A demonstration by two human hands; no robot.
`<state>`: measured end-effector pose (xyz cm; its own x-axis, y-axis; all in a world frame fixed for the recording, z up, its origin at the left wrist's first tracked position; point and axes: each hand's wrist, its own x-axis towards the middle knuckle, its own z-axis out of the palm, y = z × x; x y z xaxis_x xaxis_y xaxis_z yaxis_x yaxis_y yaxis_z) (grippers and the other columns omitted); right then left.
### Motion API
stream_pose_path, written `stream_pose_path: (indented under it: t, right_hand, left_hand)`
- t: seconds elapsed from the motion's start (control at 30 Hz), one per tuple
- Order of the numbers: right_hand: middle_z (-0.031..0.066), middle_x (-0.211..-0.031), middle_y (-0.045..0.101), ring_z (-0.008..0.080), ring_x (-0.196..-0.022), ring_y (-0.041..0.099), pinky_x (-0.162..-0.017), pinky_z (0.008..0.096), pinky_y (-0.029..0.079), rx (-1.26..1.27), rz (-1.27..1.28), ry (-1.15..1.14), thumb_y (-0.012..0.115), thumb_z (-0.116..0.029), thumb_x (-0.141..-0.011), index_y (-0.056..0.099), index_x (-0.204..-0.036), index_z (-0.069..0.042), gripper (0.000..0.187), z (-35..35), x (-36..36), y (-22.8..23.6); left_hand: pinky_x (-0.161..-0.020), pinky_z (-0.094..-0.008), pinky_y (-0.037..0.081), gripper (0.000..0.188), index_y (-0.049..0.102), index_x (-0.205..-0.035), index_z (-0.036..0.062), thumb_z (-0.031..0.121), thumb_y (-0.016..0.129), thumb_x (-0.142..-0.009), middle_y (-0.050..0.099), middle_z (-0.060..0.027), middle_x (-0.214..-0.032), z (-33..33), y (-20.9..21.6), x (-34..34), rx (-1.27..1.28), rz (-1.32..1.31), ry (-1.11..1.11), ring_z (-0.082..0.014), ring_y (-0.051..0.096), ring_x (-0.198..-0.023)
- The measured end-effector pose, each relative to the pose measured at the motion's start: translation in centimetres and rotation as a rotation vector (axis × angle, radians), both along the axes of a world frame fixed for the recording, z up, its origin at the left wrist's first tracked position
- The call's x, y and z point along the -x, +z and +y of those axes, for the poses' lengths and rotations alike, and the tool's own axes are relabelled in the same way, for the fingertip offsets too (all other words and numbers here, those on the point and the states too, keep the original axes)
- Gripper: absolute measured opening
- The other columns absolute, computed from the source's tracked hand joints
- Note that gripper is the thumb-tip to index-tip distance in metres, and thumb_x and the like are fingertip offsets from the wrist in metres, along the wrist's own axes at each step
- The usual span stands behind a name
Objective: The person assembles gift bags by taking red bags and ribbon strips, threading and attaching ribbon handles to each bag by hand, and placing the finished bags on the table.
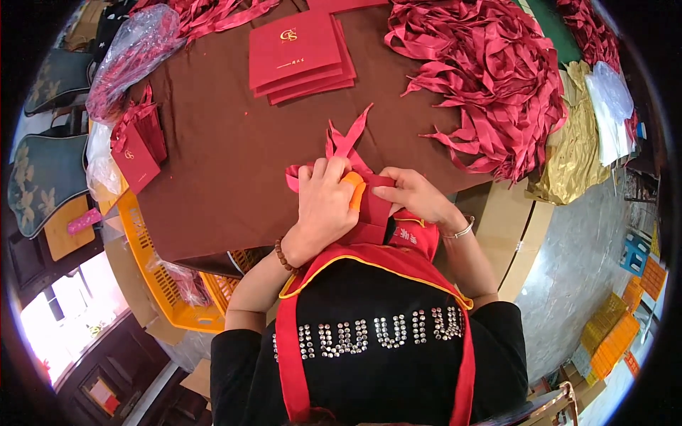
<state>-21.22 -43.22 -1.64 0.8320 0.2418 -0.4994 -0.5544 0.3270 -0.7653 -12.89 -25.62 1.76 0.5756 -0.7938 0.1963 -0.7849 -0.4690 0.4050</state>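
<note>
Pinching a red card (371, 206) — the right hand (413, 194); the left hand (325, 200) curls by an orange piece (356, 189) and ribbon (346, 143) — grip unclear.

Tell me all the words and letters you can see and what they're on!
I won't copy them out, but here's where they are:
Top red card in the stack: gold emblem, with tiny gold writing, too small to read.
Red ribboned bag, left: gold emblem; smaller marks blurred.
Black T-shirt: big letters of sparkly silver studs.
Red apron: pale characters, partly hidden.
Held red paper piece: none visible.
Anything farther off: too small.
</note>
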Motion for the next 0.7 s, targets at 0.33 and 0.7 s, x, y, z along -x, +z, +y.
stream_pose_path:
  t: [0.33, 0.7]
  right_hand:
    - [0.0019, -0.087, 0.061, 0.0073, -0.077, 0.058, -0.068, 0.0237, 0.051, 0.068, -0.085, 0.033, 0.055, -0.016, -0.092, 0.054, -0.109, 0.000, 0.023, -0.1, 0.2, 0.3]
    - [0.0179, -0.084, 0.057, 0.0321, -0.076, 0.058, -0.068, 0.0364, 0.046, 0.460, -0.357, 0.100, 0.053, -0.014, -0.089, 0.056, -0.100, 0.001, 0.019, 1.2, 0.2, 3.3]
  left_hand:
    - [-0.071, -0.0392, 0.031, 0.013, 0.063, -0.070, 0.0058, 0.014, 0.063, -0.061, 0.050, -0.0045, -0.090, -0.4, 0.0, 0.6, 0.002, -0.166, -0.070, -0.0229, 0.047, -0.086]
    - [-0.082, -0.0366, 0.031, 0.024, 0.062, -0.090, 0.0084, 0.017, 0.071, -0.069, 0.061, -0.0041, -0.093, 0.4, 3.4, -2.2, -0.132, 0.380, -0.075, -0.0213, 0.052, -0.090]
